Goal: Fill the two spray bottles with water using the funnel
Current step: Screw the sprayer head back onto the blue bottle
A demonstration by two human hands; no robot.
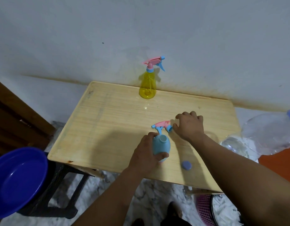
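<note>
Left hand [145, 154] grips blue bottle [161, 145] upright, open neck up. Right hand [190, 126], fingers curled, hovers by spray head [162, 125] lying flat, nozzle pointing left.

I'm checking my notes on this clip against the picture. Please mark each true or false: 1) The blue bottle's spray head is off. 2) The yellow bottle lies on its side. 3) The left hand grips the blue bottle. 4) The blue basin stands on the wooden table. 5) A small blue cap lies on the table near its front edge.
1) True. The blue bottle has an open neck, and its spray head lies on the table by the right hand.
2) False. The yellow bottle stands upright at the back, spray head on.
3) True. The left hand grips it.
4) False. The blue basin sits on a dark stool left of the table.
5) True. The blue cap lies there.
</note>
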